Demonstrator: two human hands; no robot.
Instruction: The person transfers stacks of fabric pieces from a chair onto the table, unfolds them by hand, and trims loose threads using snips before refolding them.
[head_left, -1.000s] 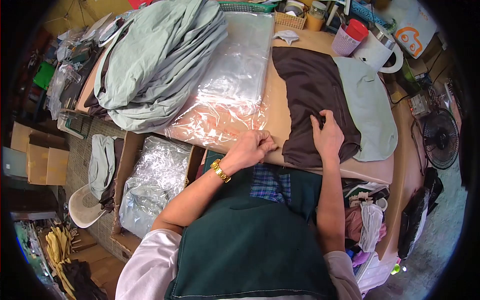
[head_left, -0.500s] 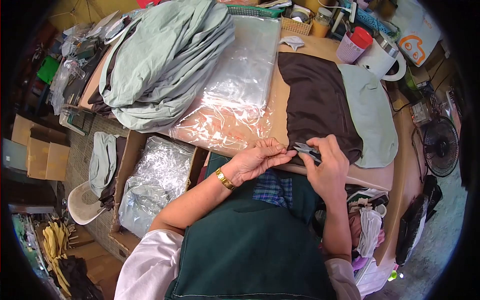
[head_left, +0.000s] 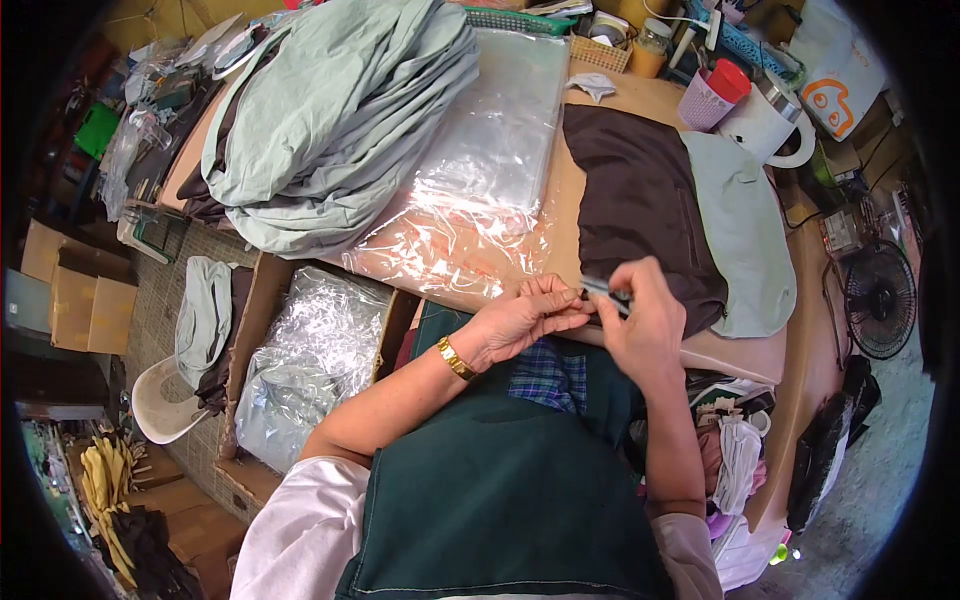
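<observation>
Dark brown fabric [head_left: 640, 200] lies on the table [head_left: 735, 355], with pale green fabric [head_left: 745, 240] along its right side. At its lower left edge my left hand [head_left: 530, 315] pinches something too small to make out; a gold watch is on that wrist. My right hand [head_left: 645, 320] holds a small grey metallic tool [head_left: 607, 292], partly hidden by the fingers, its tip close to my left fingertips. Both hands are near each other, just above the table's front edge. I cannot tell whether the brown fabric is held in my left fingers.
A large pale green fabric pile [head_left: 330, 130] and clear plastic bags [head_left: 495, 130] occupy the table's left. A carton [head_left: 250, 350] of plastic stands below. At the back are a pink cup [head_left: 705, 100] and white mug [head_left: 755, 125]; a black fan [head_left: 880, 300] stands right.
My right hand has left the brown fabric's surface and now holds the small tool beside my left hand. My left hand has moved slightly right and turned, its fingers still pinched.
</observation>
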